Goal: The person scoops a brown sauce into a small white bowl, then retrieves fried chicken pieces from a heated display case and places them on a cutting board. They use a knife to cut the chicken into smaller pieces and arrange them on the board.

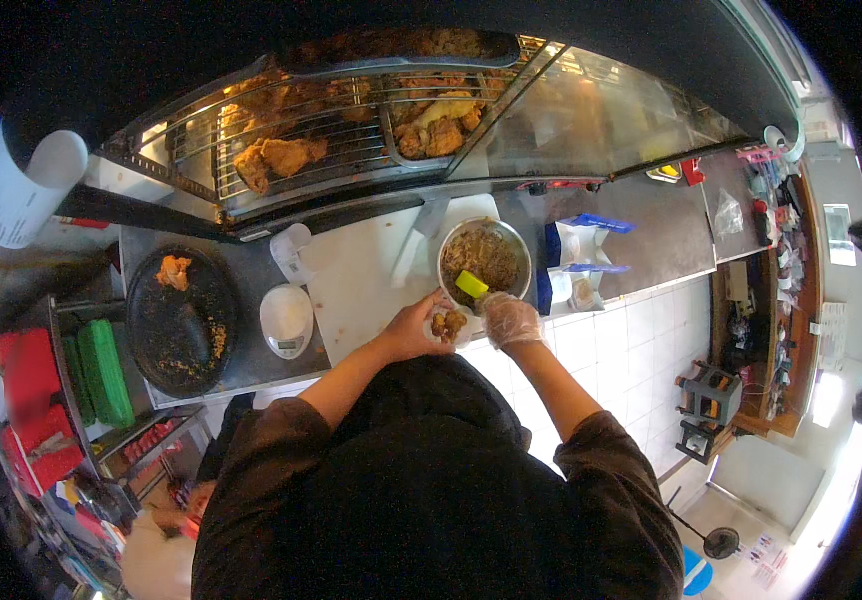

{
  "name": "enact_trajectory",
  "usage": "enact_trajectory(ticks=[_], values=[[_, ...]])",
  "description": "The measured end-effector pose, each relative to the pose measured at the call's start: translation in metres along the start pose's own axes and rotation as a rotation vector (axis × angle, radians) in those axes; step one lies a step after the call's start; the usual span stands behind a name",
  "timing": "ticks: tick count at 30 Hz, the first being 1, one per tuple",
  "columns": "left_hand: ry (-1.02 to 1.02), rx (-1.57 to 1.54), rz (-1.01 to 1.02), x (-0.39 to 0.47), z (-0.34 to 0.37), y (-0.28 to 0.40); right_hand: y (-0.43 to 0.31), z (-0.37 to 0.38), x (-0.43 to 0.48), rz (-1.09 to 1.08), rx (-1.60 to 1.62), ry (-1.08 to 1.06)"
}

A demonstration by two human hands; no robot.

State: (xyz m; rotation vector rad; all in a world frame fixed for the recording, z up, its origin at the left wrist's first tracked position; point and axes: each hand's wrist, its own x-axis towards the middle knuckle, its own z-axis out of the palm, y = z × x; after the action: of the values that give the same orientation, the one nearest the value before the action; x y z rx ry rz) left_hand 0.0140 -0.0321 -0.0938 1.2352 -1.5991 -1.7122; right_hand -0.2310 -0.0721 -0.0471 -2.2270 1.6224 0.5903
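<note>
My bare left hand (414, 328) holds a small clear plastic cup (463, 335) with brown food (449, 324) in it, just below a steel bowl. My right hand (509, 319), in a clear plastic glove, is closed at the lower right rim of the bowl (526, 259), on what looks like a yellow-green scoop or spatula (471, 283). Its handle is hidden by the glove. Brown, minced-looking food (485, 251) fills much of the bowl, which stands on the right part of a white cutting board (352, 300).
Left of the board are a white digital scale (287, 321) and a black round tray (147, 360) with crumbs and a fried piece. Blue-and-white cartons (581, 244) stand right of the bowl. A heated cabinet with fried chicken (292, 155) lies beyond. Another person (157, 555) is at lower left.
</note>
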Motion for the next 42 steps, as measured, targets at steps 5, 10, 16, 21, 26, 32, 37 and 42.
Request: enact_trajectory(ticks=[5, 10, 16, 21, 26, 32, 37, 42], values=[[-0.011, 0.02, -0.06, -0.001, 0.007, 0.012, -0.02, -0.015, 0.01, -0.05, 0.058, -0.047], [0.064, 0.074, 0.0, 0.0, 0.001, 0.026, 0.011, -0.008, 0.041, -0.035, 0.471, -0.045], [0.079, 0.175, -0.042, 0.004, -0.005, 0.037, 0.044, 0.013, 0.061, 0.201, 1.163, -0.211], [0.077, 0.083, -0.008, 0.006, -0.004, 0.04, 0.037, 0.006, 0.056, 0.15, 0.993, -0.125], [0.088, 0.035, -0.017, 0.008, -0.001, 0.039, 0.012, -0.004, 0.047, -0.117, 0.303, 0.072], [0.123, 0.107, -0.032, 0.007, 0.0, 0.04, 0.008, -0.009, 0.053, -0.322, 0.277, 0.092], [0.073, 0.082, -0.031, 0.0, -0.007, 0.049, 0.037, -0.008, 0.052, -0.152, 1.002, -0.097], [0.018, 0.148, 0.049, -0.001, -0.007, 0.052, 0.052, 0.002, 0.047, 0.175, 1.395, -0.322]])
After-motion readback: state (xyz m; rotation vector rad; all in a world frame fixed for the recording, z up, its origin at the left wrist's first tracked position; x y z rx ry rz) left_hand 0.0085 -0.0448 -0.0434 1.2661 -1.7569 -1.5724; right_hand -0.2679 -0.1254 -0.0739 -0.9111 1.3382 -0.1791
